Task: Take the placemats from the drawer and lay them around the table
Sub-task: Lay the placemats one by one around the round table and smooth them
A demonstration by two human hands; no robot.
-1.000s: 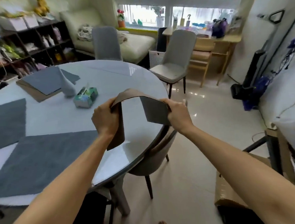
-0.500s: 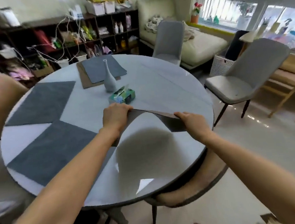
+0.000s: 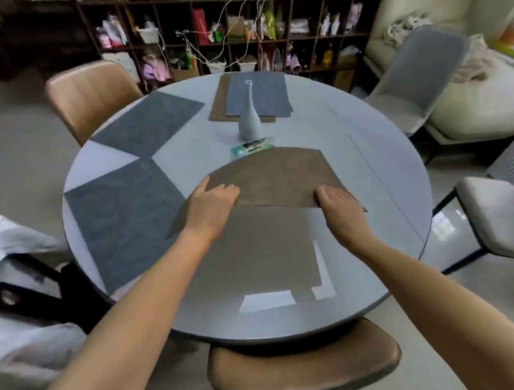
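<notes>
Right now both hands are holding a brown rectangular leather-like placemat (image 3: 274, 177) over the near part of the round grey glossy bench (image 3: 382, 184). The left hand (image 3: 211, 206) is lying on the mat's near-left part, its fingers (image 3: 229, 189) fairly straight and close together on top; the right hand (image 3: 338, 201) is gripping the near-right edge — fingers curled over it. The mat's far edge is hiding part of a green tissue box (image 3: 250, 147), which is sitting just before a pale slim-necked vase (image 3: 249, 119). Two dark grey placemats (image 3: 127, 218) are lying to the left, and a grey-on-brown pair (image 3: 256, 98) is lying beyond the vase.
</notes>
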